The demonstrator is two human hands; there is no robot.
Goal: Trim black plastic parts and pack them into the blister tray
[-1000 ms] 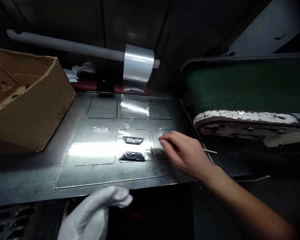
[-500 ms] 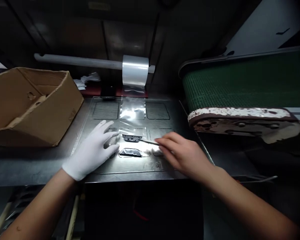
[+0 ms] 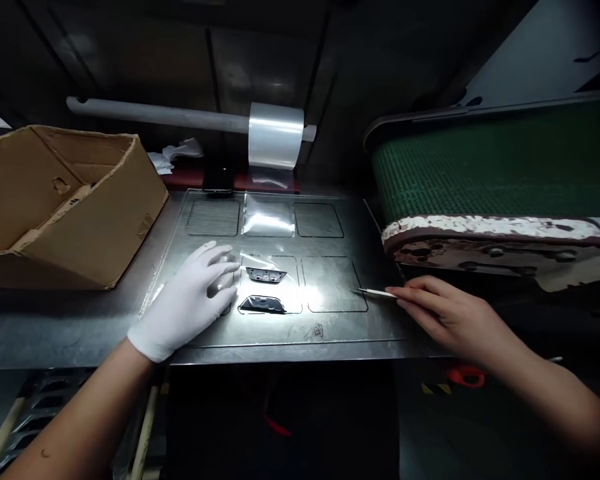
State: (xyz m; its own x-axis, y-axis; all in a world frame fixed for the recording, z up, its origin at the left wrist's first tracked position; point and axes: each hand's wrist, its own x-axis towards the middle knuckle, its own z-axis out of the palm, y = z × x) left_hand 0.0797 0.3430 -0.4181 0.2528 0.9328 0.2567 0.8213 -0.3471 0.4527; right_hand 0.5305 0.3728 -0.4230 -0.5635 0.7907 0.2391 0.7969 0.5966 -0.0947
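My left hand (image 3: 193, 293), in a white glove, rests on the metal plate with its fingers apart, fingertips beside the two dark pieces. A black trapezoid-shaped part (image 3: 266, 275) with small details on its face lies just right of those fingers. Below it is a glossy black piece (image 3: 263, 304) of similar shape. Farther right, my bare right hand (image 3: 445, 310) pinches a slim pen-like tool (image 3: 379, 293) with a pale shaft and a thin grey tip. That tip points left over the plate, well apart from both black pieces.
Clear film hangs from a roll (image 3: 276, 135) on a pale bar behind the marked metal plate (image 3: 280, 330). At left stands a cardboard box (image 3: 105, 220); a green conveyor belt (image 3: 495, 167) is at right. A phone (image 3: 219, 179) lies at the back.
My right hand has moved right with the tool, taking its tip away from the upper black part. My left hand stays nearly in place.
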